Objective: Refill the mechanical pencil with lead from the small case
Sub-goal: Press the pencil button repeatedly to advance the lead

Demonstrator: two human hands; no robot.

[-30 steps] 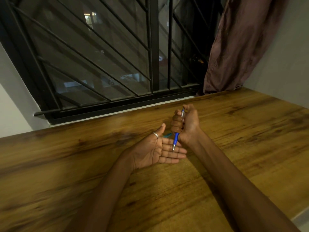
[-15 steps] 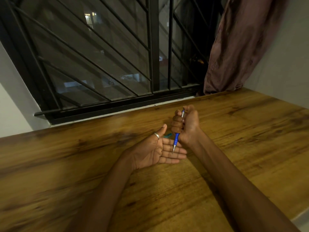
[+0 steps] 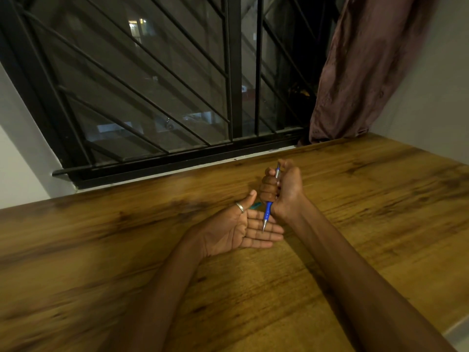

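Two hands are seen over the brown wood-grain counter (image 3: pixel 355 199). The blue mechanical pencil with a silver tip (image 3: pixel 267 212) is gripped in the closed right hand (image 3: pixel 281 189), tip down, over the fingers of the left hand (image 3: pixel 241 229), which is held open, palm up. A small teal object (image 3: pixel 255 205), possibly the lead case, is partly hidden behind the left hand. If lead is shaken out, it could be missed by the palm and lost against the grain.

The blue mechanical pencil (image 3: pixel 268 210) is held upright in the right hand (image 3: pixel 283 190), above the fingers of the open left hand (image 3: pixel 238 228), near the middle of the brown wooden tabletop (image 3: pixel 368 199). A small teal case (image 3: pixel 255 206) is seen behind the left hand, toward the far edge.
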